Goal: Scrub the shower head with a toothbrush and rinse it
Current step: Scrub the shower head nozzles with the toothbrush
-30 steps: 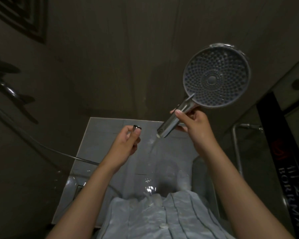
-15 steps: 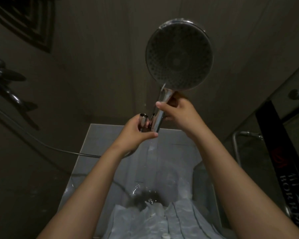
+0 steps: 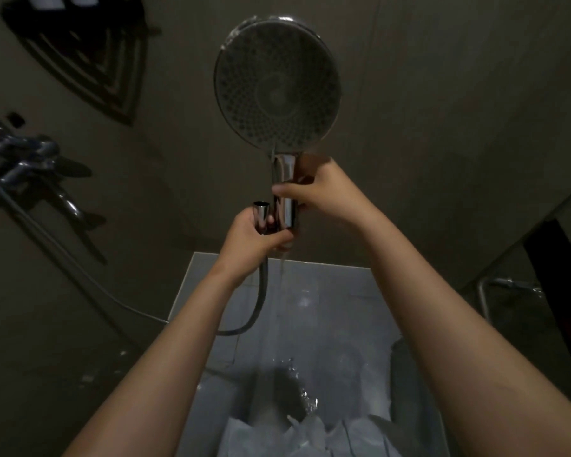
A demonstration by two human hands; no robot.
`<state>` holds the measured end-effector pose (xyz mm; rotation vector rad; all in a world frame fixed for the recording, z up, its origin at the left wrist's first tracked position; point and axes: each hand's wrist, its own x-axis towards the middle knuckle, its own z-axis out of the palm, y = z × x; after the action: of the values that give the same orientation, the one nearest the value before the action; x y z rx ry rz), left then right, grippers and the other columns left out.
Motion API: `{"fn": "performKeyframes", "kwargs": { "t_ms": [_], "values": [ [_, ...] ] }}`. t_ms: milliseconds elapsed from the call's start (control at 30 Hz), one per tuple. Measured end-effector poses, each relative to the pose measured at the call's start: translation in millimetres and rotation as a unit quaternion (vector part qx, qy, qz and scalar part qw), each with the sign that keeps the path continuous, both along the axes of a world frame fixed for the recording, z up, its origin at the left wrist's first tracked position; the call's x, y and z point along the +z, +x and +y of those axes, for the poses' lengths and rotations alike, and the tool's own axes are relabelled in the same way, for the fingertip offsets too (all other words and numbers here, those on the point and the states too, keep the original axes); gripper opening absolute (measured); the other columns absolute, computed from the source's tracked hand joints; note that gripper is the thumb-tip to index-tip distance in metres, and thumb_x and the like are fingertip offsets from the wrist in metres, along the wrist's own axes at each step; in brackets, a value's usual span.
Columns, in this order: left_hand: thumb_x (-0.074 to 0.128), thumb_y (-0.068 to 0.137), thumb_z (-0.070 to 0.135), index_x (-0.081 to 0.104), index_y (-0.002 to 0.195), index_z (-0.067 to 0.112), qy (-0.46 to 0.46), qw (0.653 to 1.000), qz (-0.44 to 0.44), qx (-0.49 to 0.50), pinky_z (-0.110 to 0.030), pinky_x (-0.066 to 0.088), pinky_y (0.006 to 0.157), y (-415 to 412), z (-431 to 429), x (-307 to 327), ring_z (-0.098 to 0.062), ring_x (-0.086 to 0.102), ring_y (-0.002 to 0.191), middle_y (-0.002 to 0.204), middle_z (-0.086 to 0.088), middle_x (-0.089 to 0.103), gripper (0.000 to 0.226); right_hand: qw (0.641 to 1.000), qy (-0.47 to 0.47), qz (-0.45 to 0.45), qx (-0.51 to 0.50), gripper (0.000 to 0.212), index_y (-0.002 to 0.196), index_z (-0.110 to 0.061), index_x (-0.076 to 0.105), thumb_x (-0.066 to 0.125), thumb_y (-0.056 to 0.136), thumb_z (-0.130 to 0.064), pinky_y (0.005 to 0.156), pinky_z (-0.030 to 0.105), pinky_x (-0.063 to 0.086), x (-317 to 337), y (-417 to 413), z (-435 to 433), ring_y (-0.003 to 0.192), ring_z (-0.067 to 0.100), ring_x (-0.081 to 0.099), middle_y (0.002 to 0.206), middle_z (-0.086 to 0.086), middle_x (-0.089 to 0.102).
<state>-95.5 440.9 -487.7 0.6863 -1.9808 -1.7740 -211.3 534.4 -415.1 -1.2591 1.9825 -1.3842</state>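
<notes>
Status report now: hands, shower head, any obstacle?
Right hand grips shower head, upright. Left hand holds hose end beside it, not joined. Water runs from handle base.

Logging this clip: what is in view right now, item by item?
shower head: one, grey face and chrome handle, held up at centre
hose: one, dark, loops from the left wall up to the left grip
hose end: one, chrome, beside the handle
water: one thin stream, clear, falling from the handle's foot to the floor
tap: one, chrome, left wall
corner shelf: one, dark, upper left
floor: grey tiles, wet, below the arms
rail: one, chrome, right edge
shirt: one, pale striped, bottom centre
left grip: one bare hand, round the hose end
right grip: one bare hand, round the handle
</notes>
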Motion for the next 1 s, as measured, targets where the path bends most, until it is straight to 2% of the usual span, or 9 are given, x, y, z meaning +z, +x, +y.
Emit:
{"fn": "performKeyframes", "kwargs": {
  "t_ms": [133, 200, 267, 400, 600, 700, 767, 900, 1000],
  "values": [
    [0.079, 0.069, 0.007, 0.057, 0.108, 0.004, -0.005, 1.0, 0.016, 0.022, -0.042, 0.059, 0.076, 4, -19, 9, -0.028, 0.07, 0.092, 0.102, -0.016, 0.07, 0.045, 1.0, -0.015, 0.009, 0.006, 0.021, 0.07, -0.021, 0.055, 0.071, 0.083, -0.018, 0.054, 0.013, 0.045, 7, 2, -24, 0.058, -0.006, 0.056, 0.065, -0.009, 0.058],
    [0.08, 0.067, 0.007, 0.057, 0.104, 0.007, -0.011, 0.999, 0.031, 0.028, -0.042, 0.06, 0.072, 6, -28, 15, -0.028, 0.07, 0.09, 0.099, -0.015, 0.07, 0.043, 1.0, -0.025, -0.01, 0.009, 0.009, 0.084, -0.017, 0.061, 0.07, 0.084, -0.019, 0.057, 0.02, 0.054, 7, 2, -36, 0.072, 0.004, 0.064, 0.076, -0.003, 0.064],
    [0.081, 0.066, 0.006, 0.057, 0.096, 0.014, -0.012, 0.999, 0.037, 0.035, -0.036, 0.06, 0.065, 8, -39, 18, -0.024, 0.07, 0.085, 0.09, -0.006, 0.071, 0.039, 0.999, -0.034, -0.017, 0.01, 0.022, 0.101, -0.01, 0.062, 0.07, 0.084, -0.02, 0.06, 0.025, 0.056, 8, 3, -49, 0.084, 0.014, 0.067, 0.089, 0.004, 0.067],
    [0.079, 0.067, 0.0, 0.054, 0.092, 0.019, -0.003, 0.998, 0.053, 0.045, -0.026, 0.056, 0.057, 10, -62, 27, -0.017, 0.07, 0.08, 0.084, 0.001, 0.071, 0.04, 0.999, -0.045, -0.02, 0.012, 0.033, 0.11, -0.007, 0.06, 0.07, 0.083, -0.022, 0.065, 0.027, 0.056, 15, 9, -77, 0.091, 0.017, 0.067, 0.098, 0.006, 0.068],
    [0.079, 0.069, 0.004, 0.052, 0.097, 0.016, 0.003, 0.997, 0.052, 0.063, -0.024, 0.055, 0.056, 16, -101, 40, -0.022, 0.069, 0.085, 0.098, -0.013, 0.066, 0.041, 0.997, -0.07, -0.03, 0.015, 0.018, 0.094, -0.022, 0.057, 0.07, 0.083, -0.024, 0.066, 0.018, 0.053, 22, 19, -116, 0.084, 0.007, 0.065, 0.092, -0.002, 0.067],
    [0.078, 0.071, 0.006, 0.051, 0.096, 0.017, 0.004, 0.995, 0.056, 0.08, -0.024, 0.056, 0.054, 18, -117, 45, -0.02, 0.068, 0.083, 0.095, -0.009, 0.065, 0.038, 0.995, -0.084, -0.045, 0.023, 0.019, 0.096, -0.01, 0.059, 0.068, 0.085, -0.022, 0.073, 0.031, 0.053, 23, 24, -137, 0.087, 0.02, 0.066, 0.094, 0.01, 0.067],
    [0.077, 0.072, 0.005, 0.051, 0.095, 0.017, 0.004, 0.993, 0.057, 0.103, -0.026, 0.057, 0.054, 19, -126, 49, -0.02, 0.067, 0.081, 0.092, -0.007, 0.064, 0.036, 0.993, -0.095, -0.05, 0.042, 0.015, 0.094, -0.007, 0.059, 0.065, 0.087, -0.019, 0.077, 0.034, 0.052, 25, 27, -149, 0.085, 0.021, 0.065, 0.089, 0.011, 0.066],
    [0.078, 0.071, 0.008, 0.053, 0.094, 0.017, -0.014, 0.99, 0.051, 0.129, -0.023, 0.055, 0.053, 24, -144, 55, -0.014, 0.066, 0.073, 0.086, -0.002, 0.066, 0.035, 0.987, -0.111, -0.072, 0.089, 0.006, 0.087, -0.021, 0.057, 0.062, 0.089, -0.017, 0.07, 0.023, 0.047, 27, 29, -174, 0.075, 0.004, 0.059, 0.079, -0.007, 0.061],
    [0.077, 0.073, 0.01, 0.053, 0.093, 0.017, -0.029, 0.987, 0.051, 0.149, -0.025, 0.051, 0.056, 25, -160, 58, -0.011, 0.063, 0.067, 0.079, 0.0, 0.066, 0.032, 0.984, -0.122, -0.082, 0.104, 0.008, 0.084, -0.019, 0.055, 0.061, 0.09, -0.016, 0.064, 0.021, 0.043, 28, 28, -196, 0.07, 0.003, 0.056, 0.075, -0.006, 0.058]
  ]
}}
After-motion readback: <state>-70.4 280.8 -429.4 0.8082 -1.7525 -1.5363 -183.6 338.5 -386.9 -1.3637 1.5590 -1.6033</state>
